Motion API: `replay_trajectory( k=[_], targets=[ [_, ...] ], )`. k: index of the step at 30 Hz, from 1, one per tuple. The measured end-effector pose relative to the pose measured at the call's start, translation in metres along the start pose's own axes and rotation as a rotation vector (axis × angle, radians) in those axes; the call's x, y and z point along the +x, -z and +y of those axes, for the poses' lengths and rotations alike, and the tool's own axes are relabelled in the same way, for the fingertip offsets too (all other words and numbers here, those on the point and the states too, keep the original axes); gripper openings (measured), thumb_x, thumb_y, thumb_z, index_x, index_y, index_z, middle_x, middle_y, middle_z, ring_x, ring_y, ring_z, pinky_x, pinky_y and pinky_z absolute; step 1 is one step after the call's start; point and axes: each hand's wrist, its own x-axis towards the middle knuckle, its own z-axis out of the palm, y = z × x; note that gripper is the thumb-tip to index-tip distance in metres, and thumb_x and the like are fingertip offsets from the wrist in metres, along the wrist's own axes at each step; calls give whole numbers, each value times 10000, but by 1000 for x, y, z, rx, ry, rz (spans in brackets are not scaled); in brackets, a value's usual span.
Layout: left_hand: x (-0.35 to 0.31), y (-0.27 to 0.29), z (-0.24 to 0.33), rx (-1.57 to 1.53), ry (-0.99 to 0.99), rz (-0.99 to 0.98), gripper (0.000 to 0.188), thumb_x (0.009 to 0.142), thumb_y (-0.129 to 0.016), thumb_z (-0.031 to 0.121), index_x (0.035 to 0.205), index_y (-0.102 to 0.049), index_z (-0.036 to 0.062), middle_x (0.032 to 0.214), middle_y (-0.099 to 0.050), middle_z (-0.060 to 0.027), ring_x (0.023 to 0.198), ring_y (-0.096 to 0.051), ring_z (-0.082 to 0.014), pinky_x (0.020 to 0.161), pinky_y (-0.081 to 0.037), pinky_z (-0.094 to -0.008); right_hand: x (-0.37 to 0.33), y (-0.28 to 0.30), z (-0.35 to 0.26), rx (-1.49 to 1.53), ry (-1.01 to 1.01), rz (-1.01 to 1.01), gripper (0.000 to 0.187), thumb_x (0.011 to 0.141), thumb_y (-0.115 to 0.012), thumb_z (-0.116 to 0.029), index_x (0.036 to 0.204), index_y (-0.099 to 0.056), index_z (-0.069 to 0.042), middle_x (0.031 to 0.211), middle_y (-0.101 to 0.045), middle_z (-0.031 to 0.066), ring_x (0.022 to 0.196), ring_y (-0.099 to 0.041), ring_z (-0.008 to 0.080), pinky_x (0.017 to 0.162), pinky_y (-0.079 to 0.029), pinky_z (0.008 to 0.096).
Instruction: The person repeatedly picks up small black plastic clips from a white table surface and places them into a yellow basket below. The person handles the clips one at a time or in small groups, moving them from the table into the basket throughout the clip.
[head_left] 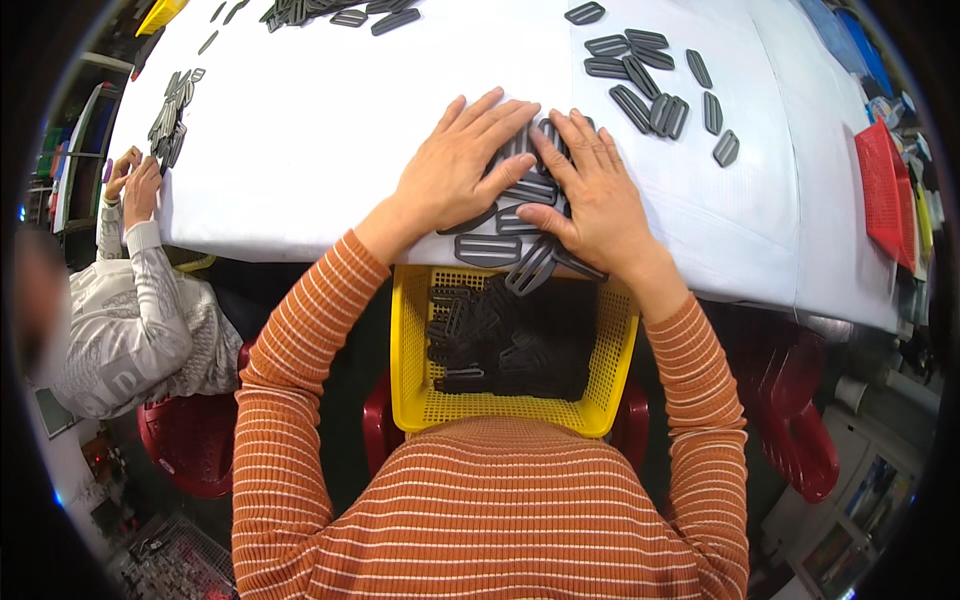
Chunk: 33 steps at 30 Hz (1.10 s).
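My left hand (455,170) and my right hand (597,205) lie palm down with fingers stretched out, on either side of a pile of black plastic slide buckles (488,250) at the table's near edge. Both touch the pile, and neither grips a buckle. Part of the heap is hidden beneath my palms and fingers. At the front, a few buckles tilt over the edge above a yellow perforated basket (405,350). Inside that basket, close against my body, lie many more black buckles (470,320).
Loose buckles (650,85) are scattered to the right on the white-covered table (320,130), with another heap (300,10) at the far edge. A co-worker's hands (140,185) handle buckles at the left. A red basket (882,190) stands by the right edge; dark red chairs (795,400) flank me.
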Motion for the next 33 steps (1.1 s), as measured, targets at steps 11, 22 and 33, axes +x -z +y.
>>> replay_trajectory(
  k=[11, 22, 33],
  targets=[
    [-96, 4, 117, -431, 143, 88, 436, 898, -565, 10, 1335, -561, 3, 1328, -561, -206, 1220, -555, -341, 998, -458, -418, -95, 44, -66, 382, -5, -78, 558, 846, -707, -446, 1241, -643, -57, 1348, -537, 194, 1322, -471, 382, 1101, -368, 524],
    [-52, 17, 81, -525, 186, 284, 327, 966, -478, -16, 1266, -607, -13, 1226, -625, -173, 1069, -629, -236, 849, -516, -313, -3, 40, 207, -160, -547, 218, 661, 952, -506, -583, 1488, -423, -205, 1505, -407, 190, 1432, -325, 346, 1163, -185, 587],
    [-30, 19, 66, -436, 234, 362, 316, 921, -536, -38, 1216, -646, -6, 1218, -633, -186, 1082, -631, -265, 911, -495, -322, 151, -15, 132, 116, 58, -123, 500, 1004, -445, -516, 1404, -550, -236, 1528, -437, 31, 1474, -274, 277, 1223, -145, 485]
  ],
)
